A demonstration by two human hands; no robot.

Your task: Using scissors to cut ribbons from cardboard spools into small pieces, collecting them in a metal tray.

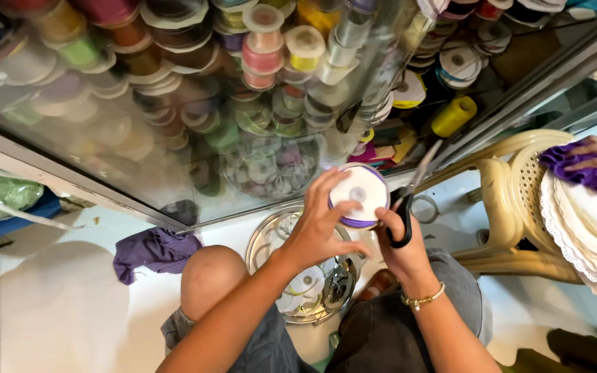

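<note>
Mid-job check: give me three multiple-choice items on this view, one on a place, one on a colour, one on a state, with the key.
1. Where is the round metal tray?
A. on the floor between the knees
B. on the chair
C. inside the glass cabinet

2. What colour is the ribbon on the spool?
A. yellow
B. purple
C. green

3. What does the right hand hold?
A. nothing
B. a cloth
C. black-handled scissors

Key: 1 A, the tray lies on the white floor below the hands. 2 B, a purple band shows around the white spool's edge in the left hand. 3 C, the fingers pass through the scissor loops, blades pointing up.
</note>
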